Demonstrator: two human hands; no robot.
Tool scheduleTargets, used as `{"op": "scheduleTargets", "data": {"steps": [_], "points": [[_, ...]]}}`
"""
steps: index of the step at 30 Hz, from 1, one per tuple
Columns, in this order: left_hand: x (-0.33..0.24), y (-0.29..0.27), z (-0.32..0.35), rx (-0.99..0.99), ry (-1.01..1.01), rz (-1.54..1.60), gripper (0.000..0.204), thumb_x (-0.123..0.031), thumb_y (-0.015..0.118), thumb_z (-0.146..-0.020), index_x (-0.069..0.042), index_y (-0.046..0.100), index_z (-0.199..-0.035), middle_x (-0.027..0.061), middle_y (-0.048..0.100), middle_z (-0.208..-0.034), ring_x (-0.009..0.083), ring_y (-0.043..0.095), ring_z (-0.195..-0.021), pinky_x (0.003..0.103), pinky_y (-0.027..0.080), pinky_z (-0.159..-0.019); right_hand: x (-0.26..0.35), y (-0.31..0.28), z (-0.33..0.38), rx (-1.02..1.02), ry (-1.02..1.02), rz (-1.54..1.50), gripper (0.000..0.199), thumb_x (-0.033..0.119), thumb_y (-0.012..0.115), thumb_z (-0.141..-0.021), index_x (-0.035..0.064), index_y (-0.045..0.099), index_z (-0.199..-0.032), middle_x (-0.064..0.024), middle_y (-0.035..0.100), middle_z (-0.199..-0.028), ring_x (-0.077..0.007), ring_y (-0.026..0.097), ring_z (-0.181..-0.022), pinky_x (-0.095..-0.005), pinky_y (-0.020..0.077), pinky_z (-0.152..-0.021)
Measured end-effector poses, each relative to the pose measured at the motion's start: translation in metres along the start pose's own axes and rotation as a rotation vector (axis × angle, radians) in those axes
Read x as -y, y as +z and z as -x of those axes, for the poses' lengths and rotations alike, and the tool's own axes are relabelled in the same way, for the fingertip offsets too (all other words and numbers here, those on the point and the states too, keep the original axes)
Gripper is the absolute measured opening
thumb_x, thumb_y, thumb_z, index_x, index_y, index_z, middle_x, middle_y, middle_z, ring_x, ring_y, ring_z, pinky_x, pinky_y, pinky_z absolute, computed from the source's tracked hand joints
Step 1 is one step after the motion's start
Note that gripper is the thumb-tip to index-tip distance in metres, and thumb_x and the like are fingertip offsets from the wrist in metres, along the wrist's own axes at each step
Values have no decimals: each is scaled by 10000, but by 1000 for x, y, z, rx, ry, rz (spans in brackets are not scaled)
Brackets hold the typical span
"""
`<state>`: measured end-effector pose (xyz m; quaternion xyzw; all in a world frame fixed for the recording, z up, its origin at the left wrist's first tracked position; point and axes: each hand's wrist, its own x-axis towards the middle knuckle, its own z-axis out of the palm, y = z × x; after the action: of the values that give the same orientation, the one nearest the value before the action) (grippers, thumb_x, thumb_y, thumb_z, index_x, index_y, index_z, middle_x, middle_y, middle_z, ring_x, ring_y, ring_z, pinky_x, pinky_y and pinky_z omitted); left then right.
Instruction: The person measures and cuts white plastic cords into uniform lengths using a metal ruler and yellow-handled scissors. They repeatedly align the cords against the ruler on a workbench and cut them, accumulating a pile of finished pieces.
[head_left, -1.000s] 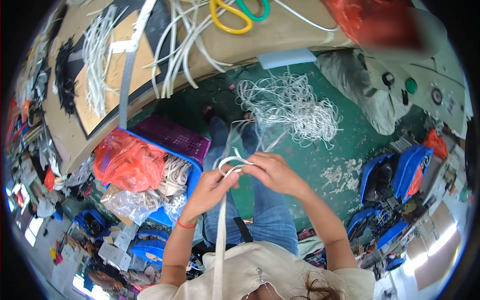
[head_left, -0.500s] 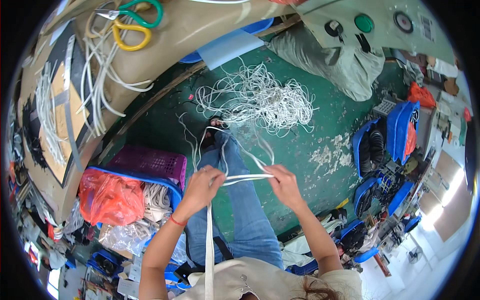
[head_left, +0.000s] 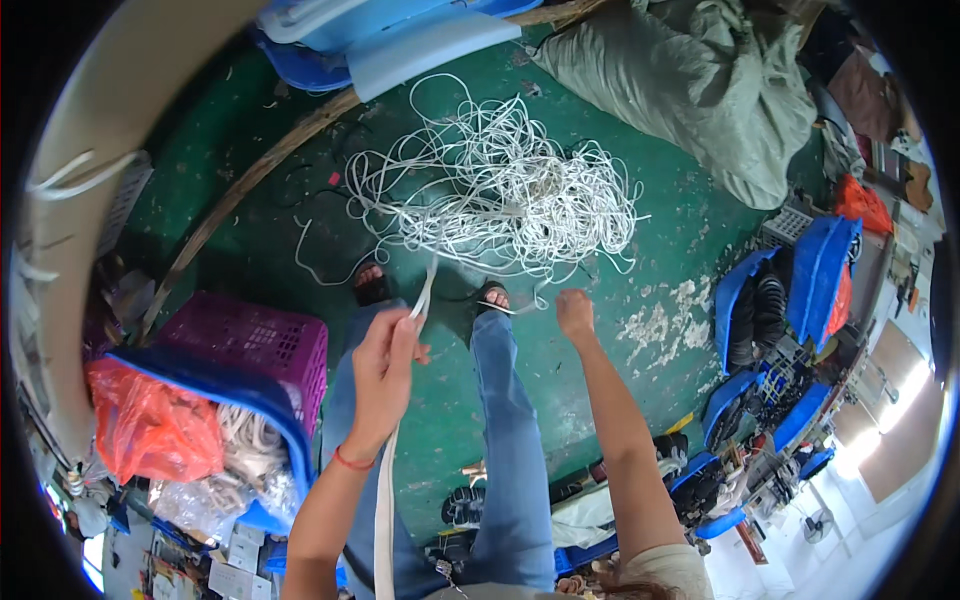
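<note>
- White strap [head_left: 385, 510]: gripped in left hand [head_left: 382, 365], ends extended above and below.
- Right hand [head_left: 575, 312]: curled closed, held well apart; contents cannot be told.
- White cord [head_left: 590, 205]: heaped on green floor [head_left: 560, 420].

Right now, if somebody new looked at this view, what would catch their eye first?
Probably the big tangle of white cord, spread over the green floor in the upper middle. Next, the left hand holding white strips, left of centre. The bright orange-red plastic bag in the blue bin stands out at the lower left.
</note>
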<state>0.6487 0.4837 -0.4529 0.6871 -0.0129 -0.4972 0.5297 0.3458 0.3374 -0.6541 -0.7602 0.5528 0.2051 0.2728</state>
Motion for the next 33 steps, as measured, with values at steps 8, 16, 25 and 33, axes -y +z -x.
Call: {"op": "scheduleTargets", "data": {"steps": [8,16,25,33], "points": [[134,3,-20,-42,-208,-186,220,-169,448,-944,30,542,-934,44,572,-770,85,539,-720,224,430,-674,-58,105,-200,-189,-36,-191,212,173,485,-864,127,640,-1000,-161,631,-949,-364,595,-878,-430,478,-766],[129,-2,-26,-69,-235,-242,205,-157,454,-937,31,536,-927,75,596,-729,113,565,-707,249,455,-682,-57,126,-227,-106,205,93,277,351,502,-849,249,571,-1096,-163,644,-878,-360,613,-825,-462,482,-701],[133,-1,-30,12,-297,-231,208,-212,475,-936,-14,536,-923,39,566,-723,115,538,-701,250,431,-671,-73,141,-238,-85,-57,435,157,157,406,-871,129,513,-983,-88,500,-1024,-272,578,-921,-425,515,-668],[144,-1,-30,-31,-210,-214,188,-168,455,-941,-4,541,-974,8,577,-729,28,448,-585,177,344,-513,-62,117,-188,-484,-88,44,107,166,513,-854,109,544,-939,-120,496,-1012,-306,565,-865,-435,505,-615]]}}
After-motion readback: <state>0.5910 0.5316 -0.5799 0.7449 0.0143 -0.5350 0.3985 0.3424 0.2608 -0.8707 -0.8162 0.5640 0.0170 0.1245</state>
